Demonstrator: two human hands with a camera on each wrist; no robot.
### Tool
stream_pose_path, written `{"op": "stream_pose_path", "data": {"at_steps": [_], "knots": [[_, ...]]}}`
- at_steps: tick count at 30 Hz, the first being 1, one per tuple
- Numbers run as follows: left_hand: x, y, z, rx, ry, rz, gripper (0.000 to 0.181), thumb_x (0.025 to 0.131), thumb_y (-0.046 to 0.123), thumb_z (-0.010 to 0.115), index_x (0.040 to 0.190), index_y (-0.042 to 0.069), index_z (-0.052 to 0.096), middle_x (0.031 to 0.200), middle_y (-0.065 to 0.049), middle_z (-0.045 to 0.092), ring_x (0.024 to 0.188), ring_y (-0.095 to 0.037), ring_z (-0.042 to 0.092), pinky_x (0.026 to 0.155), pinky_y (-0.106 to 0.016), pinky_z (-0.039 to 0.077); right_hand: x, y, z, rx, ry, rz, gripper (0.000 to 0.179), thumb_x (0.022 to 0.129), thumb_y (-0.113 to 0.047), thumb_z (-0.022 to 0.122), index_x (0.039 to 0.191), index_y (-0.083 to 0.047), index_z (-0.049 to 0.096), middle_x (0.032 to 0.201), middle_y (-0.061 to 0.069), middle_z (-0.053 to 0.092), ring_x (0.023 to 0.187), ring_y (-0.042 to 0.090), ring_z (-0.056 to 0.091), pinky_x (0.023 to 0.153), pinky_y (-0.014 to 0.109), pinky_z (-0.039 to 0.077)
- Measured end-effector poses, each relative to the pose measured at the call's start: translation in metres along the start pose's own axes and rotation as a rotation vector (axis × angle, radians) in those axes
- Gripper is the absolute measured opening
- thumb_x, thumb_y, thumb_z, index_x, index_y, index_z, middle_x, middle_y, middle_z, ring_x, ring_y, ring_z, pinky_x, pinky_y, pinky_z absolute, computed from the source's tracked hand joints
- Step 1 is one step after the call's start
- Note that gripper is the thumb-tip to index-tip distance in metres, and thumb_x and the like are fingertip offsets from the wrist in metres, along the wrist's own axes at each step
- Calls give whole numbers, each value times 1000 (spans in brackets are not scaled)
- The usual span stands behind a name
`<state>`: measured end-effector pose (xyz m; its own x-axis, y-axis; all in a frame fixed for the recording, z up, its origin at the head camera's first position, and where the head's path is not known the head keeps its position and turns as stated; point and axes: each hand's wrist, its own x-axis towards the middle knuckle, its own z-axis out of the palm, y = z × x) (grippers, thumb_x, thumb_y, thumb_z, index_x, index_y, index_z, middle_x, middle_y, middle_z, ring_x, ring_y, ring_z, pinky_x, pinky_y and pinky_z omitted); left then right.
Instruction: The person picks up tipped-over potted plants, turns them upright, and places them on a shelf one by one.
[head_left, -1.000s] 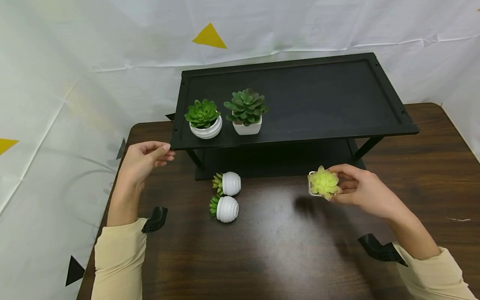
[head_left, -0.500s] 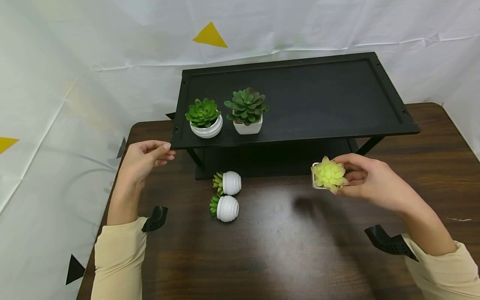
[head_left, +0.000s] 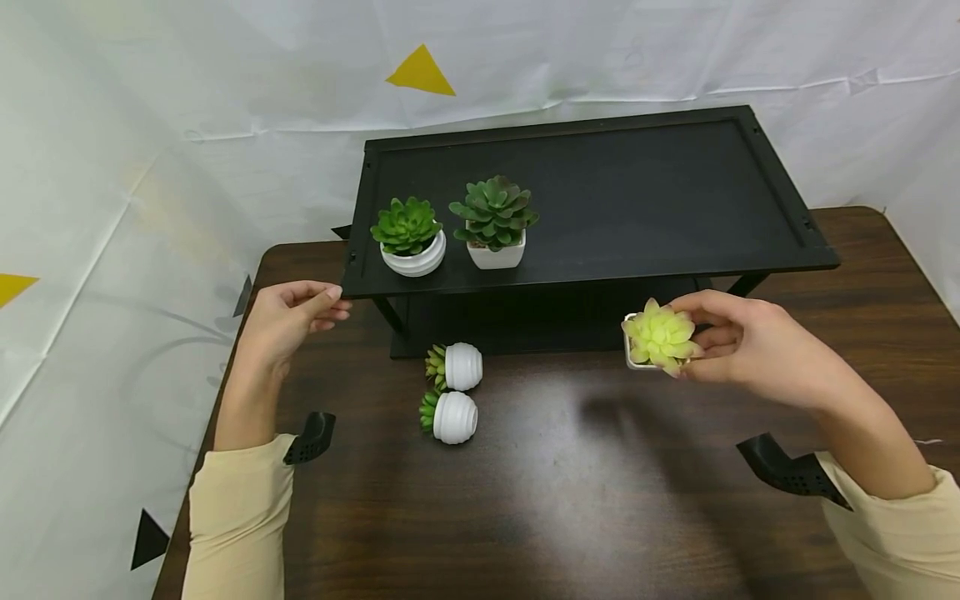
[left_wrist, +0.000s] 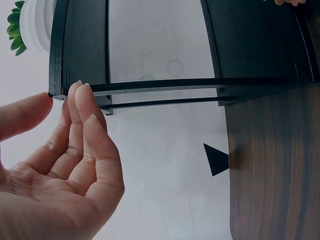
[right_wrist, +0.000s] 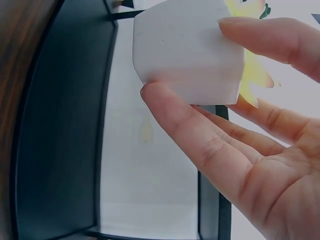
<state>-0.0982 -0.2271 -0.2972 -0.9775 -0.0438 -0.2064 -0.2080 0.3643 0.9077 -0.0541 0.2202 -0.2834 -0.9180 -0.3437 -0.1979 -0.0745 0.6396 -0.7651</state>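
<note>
My right hand (head_left: 765,346) grips a yellow-green potted succulent (head_left: 660,335) by its square white pot (right_wrist: 185,52). Held upright, the plant is up off the table in front of the shelf. At the front left corner of the black two-tier shelf (head_left: 637,200), my left hand (head_left: 288,321) pinches the top board's edge. The left wrist view has its thumb (left_wrist: 27,114) on one side of that corner and the fingertips on the other. On the top board stand a bright green succulent (head_left: 407,229) in a round white pot and a dark green succulent (head_left: 492,212) in a square one.
Two small succulents in ribbed white pots lie on their sides on the brown wooden table (head_left: 420,525), a nearer one (head_left: 454,417) and a farther one (head_left: 462,367). A white cloth wall (head_left: 600,50) hangs close behind the shelf.
My right hand has lifted the yellow-green succulent and shifted it slightly rightward and toward the shelf. The left hand stays at the shelf corner.
</note>
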Motion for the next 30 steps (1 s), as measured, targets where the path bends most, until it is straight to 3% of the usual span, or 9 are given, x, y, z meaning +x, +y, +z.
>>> {"op": "stream_pose_path", "data": {"at_steps": [30], "knots": [[0,1,0,-3,0,1,35,93,20,55,112,-9,54,73,13,64,72,-4,63,68,-19,50,12,-19,-20,-58,-37,15,63,74,-16,78,128,-6,48,122,19,52,86,3,59,65,23,51]]}}
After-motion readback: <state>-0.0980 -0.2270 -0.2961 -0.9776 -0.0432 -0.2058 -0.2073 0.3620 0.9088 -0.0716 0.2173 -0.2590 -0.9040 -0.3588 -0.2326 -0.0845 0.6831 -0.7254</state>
